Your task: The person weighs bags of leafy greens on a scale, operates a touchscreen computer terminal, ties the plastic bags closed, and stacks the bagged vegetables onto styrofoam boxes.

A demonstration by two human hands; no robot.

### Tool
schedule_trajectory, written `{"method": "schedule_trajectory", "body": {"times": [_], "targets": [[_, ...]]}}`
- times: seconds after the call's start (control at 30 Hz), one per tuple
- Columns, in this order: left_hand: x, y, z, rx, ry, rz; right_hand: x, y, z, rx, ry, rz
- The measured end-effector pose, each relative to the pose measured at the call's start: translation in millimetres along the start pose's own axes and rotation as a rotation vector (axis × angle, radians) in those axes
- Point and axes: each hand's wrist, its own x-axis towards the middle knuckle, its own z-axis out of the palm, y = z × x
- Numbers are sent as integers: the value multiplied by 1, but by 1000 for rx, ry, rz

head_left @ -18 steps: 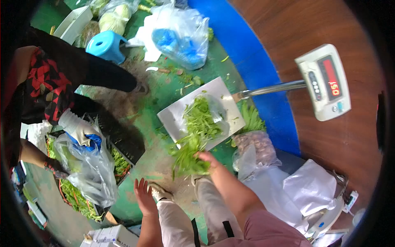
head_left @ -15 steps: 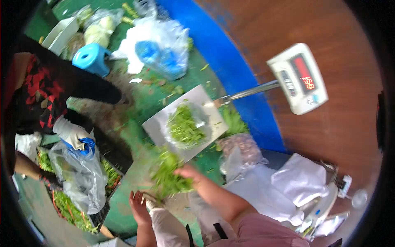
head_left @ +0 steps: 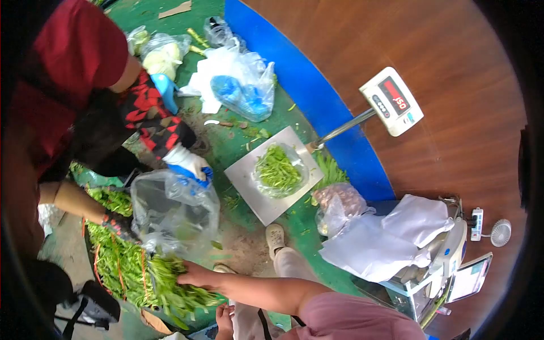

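Note:
My right hand (head_left: 198, 276) is closed round a bunch of leafy greens (head_left: 173, 283), over a crate filled with more greens (head_left: 113, 260) at the lower left. Near my knees, my left hand (head_left: 225, 314) has its fingers curled; whether anything is in them is hidden. A clear bag of greens (head_left: 279, 171) lies on the white scale platform (head_left: 266, 209), whose display (head_left: 394, 96) glows red on a pole. Beside the crate, a co-worker's gloved hand (head_left: 190, 163) holds a clear plastic bag (head_left: 175, 209) open, and their other hand (head_left: 119, 226) is at its lower edge.
Bagged produce (head_left: 164, 59) and a bag with blue plastic inside (head_left: 241, 93) lie on the green floor at the top. A blue stool (head_left: 164, 90) is partly hidden by the co-worker's arm. White sheets (head_left: 368, 243), a small fan (head_left: 501, 233) and a tablet (head_left: 469, 279) are at the right.
My right hand has moved left with the greens, from near the scale to the crate. The co-worker has leaned in and spread the clear bag. My left hand's fingers have curled in.

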Motion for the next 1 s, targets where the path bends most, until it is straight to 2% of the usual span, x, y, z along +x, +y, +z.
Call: {"method": "schedule_trajectory", "body": {"times": [0.03,0.07,0.1,0.13,0.17,0.2,0.27,0.3,0.37,0.43,0.5,0.57,0.6,0.67,0.7,0.73,0.8,0.9,0.97,1.0], "targets": [[-4,2,-11,5,32,9,28,20,21,77,14,-100],[-10,1,-22,12,63,13,52,24,44,153,80,-20],[-11,-1,-33,-2,87,9,69,13,61,128,108,-28],[-10,-4,-47,-15,113,5,111,41,68,50,221,12],[-9,-9,-57,-28,140,0,153,74,71,-39,460,-29],[-9,-11,-64,-48,164,-7,175,79,71,-216,686,37],[-16,-10,-74,-50,197,-30,170,44,64,-120,551,22],[-13,-20,-82,-124,165,-12,175,47,63,-3,485,96],[-12,-18,-80,-109,124,5,152,44,75,336,152,-173],[-16,-9,-74,-129,92,10,94,-2,92,207,130,-59],[-19,-9,-67,-149,45,-19,55,-31,91,348,-92,-227],[-16,-13,-59,-168,34,-70,41,-55,67,157,41,-235],[-14,-21,-58,-181,24,-69,36,-72,50,165,18,-282],[-16,-23,-55,-179,24,-71,40,-100,26,432,82,-278],[-16,-20,-51,-166,32,-70,71,-90,-11,538,204,-270],[-13,-18,-46,-152,36,-67,94,-75,-51,685,334,-369],[-10,-27,-47,-170,19,-36,140,-81,-108,809,796,-203],[-18,-12,-40,-152,62,-36,159,-53,-189,510,1172,4],[-21,-13,-47,-127,70,-63,131,-56,-188,605,1007,-43],[-22,-18,-50,-118,97,-76,126,-49,-193,665,1042,-80]]}}
